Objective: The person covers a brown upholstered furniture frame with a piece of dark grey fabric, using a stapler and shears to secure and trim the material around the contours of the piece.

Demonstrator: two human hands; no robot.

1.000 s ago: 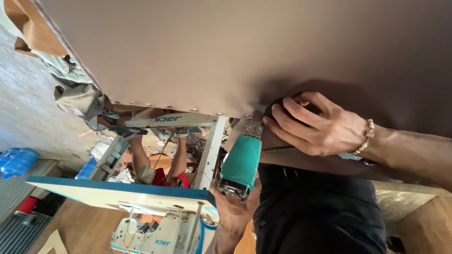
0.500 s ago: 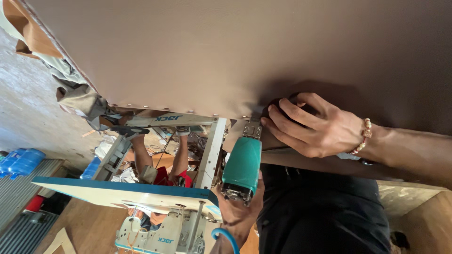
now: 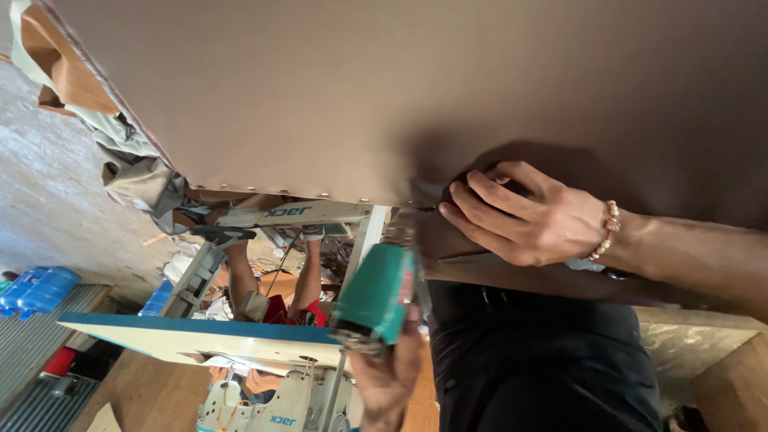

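The right hand (image 3: 528, 212) presses flat, fingers spread, on the brown panel (image 3: 384, 88) near its edge, gripping nothing; something dark lies under the fingertips, too hidden to identify. Below and left of it, the left hand (image 3: 388, 376) is closed around a teal power tool (image 3: 374, 292), whose tip points up at the panel edge just beside the right fingertips. Left of that hand, a row of small studs (image 3: 320, 194) already runs along the edge, so that stretch looks fastened; the edge beneath and beyond the right hand looks still undone. Further left, another person sits among sewing machines (image 3: 280, 214)
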